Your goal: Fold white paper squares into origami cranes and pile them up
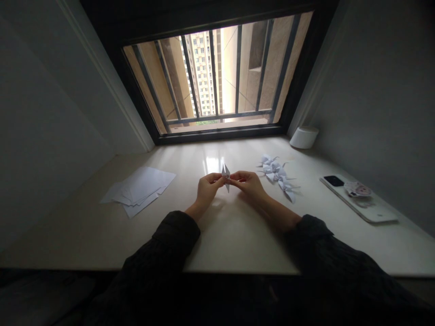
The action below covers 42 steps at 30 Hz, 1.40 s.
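Between my two hands, a small folded white paper piece [226,171] is held above the middle of the ledge, with pointed ends sticking up and down. It looks like a partly folded origami crane. My left hand [208,188] pinches it from the left with thumb and fingertips. From the other side, my right hand [249,184] pinches it too, and the fingertips of both hands nearly meet. Several folded white paper cranes [274,172] lie in a cluster just right of my right hand. To the left rests a loose stack of white paper sheets [142,185].
The pale ledge [238,244] runs up to a dark-framed window [217,136] with bars outside. A white phone [367,210] with a round grip lies at the right. A white cylindrical object [304,137] stands in the back right corner. Walls close in both sides.
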Motion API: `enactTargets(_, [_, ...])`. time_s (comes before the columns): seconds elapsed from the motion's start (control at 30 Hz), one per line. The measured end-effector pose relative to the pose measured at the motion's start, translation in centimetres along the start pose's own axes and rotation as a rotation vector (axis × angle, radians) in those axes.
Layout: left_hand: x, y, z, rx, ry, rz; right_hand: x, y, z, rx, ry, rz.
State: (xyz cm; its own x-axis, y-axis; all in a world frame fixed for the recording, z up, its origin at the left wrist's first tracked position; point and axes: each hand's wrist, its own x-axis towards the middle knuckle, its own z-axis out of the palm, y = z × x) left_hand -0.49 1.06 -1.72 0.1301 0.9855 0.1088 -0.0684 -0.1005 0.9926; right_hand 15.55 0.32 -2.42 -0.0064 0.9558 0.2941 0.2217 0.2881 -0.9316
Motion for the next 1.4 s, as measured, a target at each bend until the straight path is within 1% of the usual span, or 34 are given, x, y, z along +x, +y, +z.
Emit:
enactTargets(0.1, [0.01,0.17,-0.08,0.019,-0.037,-0.038,0.03,-0.02,-0.27,-0.052,0.010,-0.012])
enactTargets(0.23, [-0.07,0.44,-0.10,0.036,-0.046,-0.064,0.02,-0.12,-0.47,-0.106,0.007,-0.018])
enactTargets(0.53, [-0.21,0.78,-0.05,-0.043,-0.014,-0.152,-0.05,0.09,-0.31,-0.034,-0.009,0.015])
enactTargets(0.7, [-0.21,0.81,-0.08,-0.033,-0.012,-0.159,0.03,0.21,-0.34,-0.050,-0.014,0.001])
enactTargets(0.9, [-0.22,0.83,-0.05,-0.018,0.018,-0.153,-0.01,0.08,-0.21,-0.049,-0.016,0.005])
enactTargets(1.03, [-0.11,0.72,0.01,-0.070,0.048,-0.134,-0.14,-0.07,-0.04,-0.030,-0.032,0.059])
enactTargets(1.17, [0.07,0.54,-0.12,-0.079,0.050,-0.109,-0.18,-0.03,-0.03,-0.025,-0.096,0.129])
enactTargets(1.27, [0.21,0.52,-0.30,-0.051,0.033,-0.107,-0.21,-0.10,-0.11,-0.060,-0.142,0.109])
enactTargets(1.4, [0.36,0.73,-0.53,-0.022,0.024,-0.126,-0.24,-0.15,-0.20,-0.071,-0.147,0.071])
